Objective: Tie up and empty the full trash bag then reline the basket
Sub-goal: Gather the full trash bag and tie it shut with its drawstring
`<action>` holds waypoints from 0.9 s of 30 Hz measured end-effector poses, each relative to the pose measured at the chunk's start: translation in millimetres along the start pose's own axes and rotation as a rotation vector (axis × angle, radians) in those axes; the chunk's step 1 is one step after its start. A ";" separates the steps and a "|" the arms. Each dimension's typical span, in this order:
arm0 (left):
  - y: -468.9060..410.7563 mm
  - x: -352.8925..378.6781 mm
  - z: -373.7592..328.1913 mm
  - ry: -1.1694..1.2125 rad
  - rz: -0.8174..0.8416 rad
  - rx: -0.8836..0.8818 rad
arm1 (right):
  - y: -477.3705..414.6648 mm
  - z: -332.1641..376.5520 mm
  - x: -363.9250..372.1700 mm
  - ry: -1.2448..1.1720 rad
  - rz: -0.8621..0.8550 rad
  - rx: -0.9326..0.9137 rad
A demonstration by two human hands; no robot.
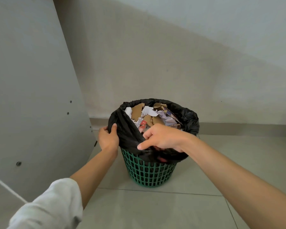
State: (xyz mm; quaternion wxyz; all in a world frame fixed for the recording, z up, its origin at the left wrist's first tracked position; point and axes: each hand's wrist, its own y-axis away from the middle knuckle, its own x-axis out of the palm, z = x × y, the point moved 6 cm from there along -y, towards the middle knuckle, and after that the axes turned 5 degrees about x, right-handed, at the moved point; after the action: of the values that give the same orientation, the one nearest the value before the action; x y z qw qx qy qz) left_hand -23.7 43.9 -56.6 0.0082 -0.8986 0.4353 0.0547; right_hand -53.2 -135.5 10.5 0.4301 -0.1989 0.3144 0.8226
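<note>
Black plastic lines a green mesh basket (149, 172) on the tiled floor (155, 209) by the wall, the bag (129, 134) brimming with torn cardboard and paper (151, 115). The left hand (108, 138) pinches the bag's rim at 9 o'clock; the right hand (162, 138) bunches plastic at 6 o'clock, forefinger extended.
</note>
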 end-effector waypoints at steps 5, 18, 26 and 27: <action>-14.6 -6.1 -2.3 0.019 0.050 -0.002 | 26.6 -3.7 -32.1 0.073 0.151 0.036; 43.5 5.0 -13.0 -0.230 -0.025 0.106 | 13.4 9.2 -77.5 -0.303 -0.679 -0.180; 93.6 40.4 -95.1 -0.512 0.127 1.033 | 9.5 -2.3 -80.2 -0.284 -0.688 -0.240; 92.5 43.4 -99.3 -0.541 0.133 1.089 | 12.2 -2.1 -81.5 -0.311 -0.658 -0.257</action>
State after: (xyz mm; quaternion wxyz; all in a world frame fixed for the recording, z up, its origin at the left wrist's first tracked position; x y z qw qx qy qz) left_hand -60.4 -53.7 40.6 0.5733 -0.6904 0.4383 0.0511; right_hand -18.3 -189.7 61.8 0.6854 -0.2140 0.0591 0.6935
